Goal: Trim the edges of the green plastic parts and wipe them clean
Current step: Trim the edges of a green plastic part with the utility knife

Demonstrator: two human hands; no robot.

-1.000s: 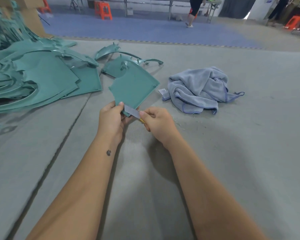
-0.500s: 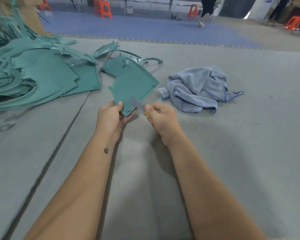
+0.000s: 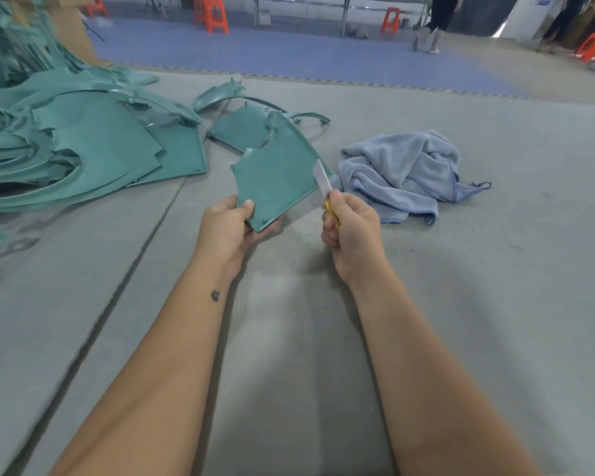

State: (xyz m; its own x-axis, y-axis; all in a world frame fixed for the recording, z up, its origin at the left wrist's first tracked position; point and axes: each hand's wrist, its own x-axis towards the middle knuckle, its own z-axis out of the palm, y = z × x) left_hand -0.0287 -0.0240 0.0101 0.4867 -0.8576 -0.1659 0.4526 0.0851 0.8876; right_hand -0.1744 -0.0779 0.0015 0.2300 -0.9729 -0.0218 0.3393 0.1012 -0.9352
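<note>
A fan-shaped green plastic part point(image 3: 278, 173) is held up over the grey mat. My left hand point(image 3: 228, 231) grips its near corner, thumb on top and fingers underneath. My right hand point(image 3: 352, 231) is curled round the yellow handle of a utility knife point(image 3: 324, 183). The silver blade points up and lies against the part's right edge. A crumpled blue-grey cloth point(image 3: 404, 170) sits on the mat just right of the knife.
A big heap of green plastic parts point(image 3: 66, 146) fills the left of the mat, with two more pieces point(image 3: 241, 127) behind the held part. Beyond the mat edge lie blue flooring, orange stools point(image 3: 211, 12) and people walking far off.
My right hand has slid the knife from the part's near corner up and right along its right edge. My left hand keeps hold of the near corner.
</note>
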